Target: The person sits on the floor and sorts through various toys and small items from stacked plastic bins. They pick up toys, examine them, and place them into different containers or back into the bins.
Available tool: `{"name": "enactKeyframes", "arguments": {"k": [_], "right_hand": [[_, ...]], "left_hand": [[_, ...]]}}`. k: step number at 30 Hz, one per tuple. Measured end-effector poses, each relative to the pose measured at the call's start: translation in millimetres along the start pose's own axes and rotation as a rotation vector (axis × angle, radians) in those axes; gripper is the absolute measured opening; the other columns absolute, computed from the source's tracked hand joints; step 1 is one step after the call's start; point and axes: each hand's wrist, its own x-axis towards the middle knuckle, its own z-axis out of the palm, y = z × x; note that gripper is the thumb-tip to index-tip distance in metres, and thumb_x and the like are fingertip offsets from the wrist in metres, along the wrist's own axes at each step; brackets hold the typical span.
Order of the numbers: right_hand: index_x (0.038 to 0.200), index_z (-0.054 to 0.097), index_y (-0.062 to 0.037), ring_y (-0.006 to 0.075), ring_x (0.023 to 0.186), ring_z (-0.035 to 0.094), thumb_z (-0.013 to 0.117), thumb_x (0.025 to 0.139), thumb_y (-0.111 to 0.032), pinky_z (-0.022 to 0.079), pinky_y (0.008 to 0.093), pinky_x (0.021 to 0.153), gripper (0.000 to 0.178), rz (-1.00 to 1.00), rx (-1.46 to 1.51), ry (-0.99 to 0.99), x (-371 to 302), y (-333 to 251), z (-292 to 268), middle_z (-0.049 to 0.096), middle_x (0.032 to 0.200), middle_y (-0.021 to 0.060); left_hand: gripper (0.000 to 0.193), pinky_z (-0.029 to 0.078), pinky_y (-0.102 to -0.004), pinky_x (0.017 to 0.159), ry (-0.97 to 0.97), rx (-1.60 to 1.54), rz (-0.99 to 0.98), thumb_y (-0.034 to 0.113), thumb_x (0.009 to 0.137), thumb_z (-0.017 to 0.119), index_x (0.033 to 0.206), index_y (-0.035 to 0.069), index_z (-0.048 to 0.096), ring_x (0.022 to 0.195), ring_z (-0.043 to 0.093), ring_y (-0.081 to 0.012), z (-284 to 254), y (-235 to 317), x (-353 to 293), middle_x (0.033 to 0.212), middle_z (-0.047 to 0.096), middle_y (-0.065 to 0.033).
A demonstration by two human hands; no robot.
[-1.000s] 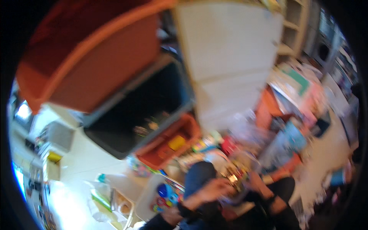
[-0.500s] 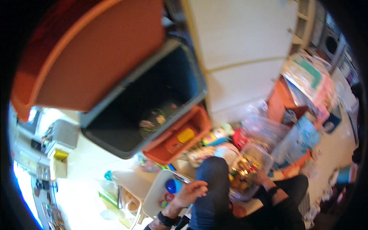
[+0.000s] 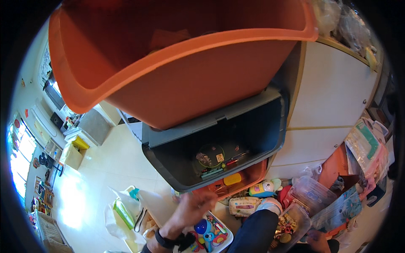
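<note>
My left hand (image 3: 192, 213) is raised above a white tray (image 3: 228, 242) of colourful toys, just in front of the red-orange bin (image 3: 253, 177). Its fingers are loosely spread and slightly blurred, with nothing visible in them. A blue ball (image 3: 203, 226) and a blue toy figure (image 3: 209, 237) lie in the tray below. My right hand (image 3: 316, 241) is low at the lower edge, beside a clear plastic box (image 3: 301, 219) of small gold and red pieces (image 3: 287, 224). Blur and shadow hide its fingers.
A big orange bin (image 3: 202, 80) stands above an open dark grey bin (image 3: 168, 162) with a few small items inside. White cabinets (image 3: 329, 88) rise at right. Plastic bags and clear containers (image 3: 312, 189) crowd the right side; a white bag (image 3: 122, 213) lies left.
My view has swung left and up, bringing more of the orange bin in. My left hand has risen toward the bins. My right hand stays near the clear box.
</note>
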Motion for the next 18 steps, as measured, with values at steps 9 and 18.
{"name": "enactKeyframes", "arguments": {"k": [9, 18], "right_hand": [[0.111, 0.056, 0.0085, 0.0138, 0.062, 0.057, 0.067, 0.075, -0.009, 0.047, 0.0281, 0.060, 0.042, 0.028, 0.029, 0.020, 15.4, -21.0, -18.5, 0.061, 0.069, 0.0075], [0.113, 0.059, -0.0009, 0.0342, 0.097, 0.059, 0.058, 0.089, -0.018, 0.044, 0.0394, 0.088, 0.030, 0.025, -0.514, 0.050, -0.7, -36.3, -37.6, 0.063, 0.104, 0.0214]], "left_hand": [[0.026, 0.048, -0.0236, 0.054, -0.115, 0.566, -0.267, 0.026, 0.094, 0.053, 0.094, 0.002, 0.064, 0.058, 0.057, -0.0107, -8.9, 37.8, 208.8, 0.076, 0.062, -0.0046], [0.049, 0.050, -0.0398, 0.081, -0.334, 1.277, -0.362, 0.025, 0.071, 0.073, 0.115, 0.007, 0.061, 0.097, 0.060, -0.0259, -85.6, -116.3, 265.8, 0.106, 0.064, -0.0101]]}}
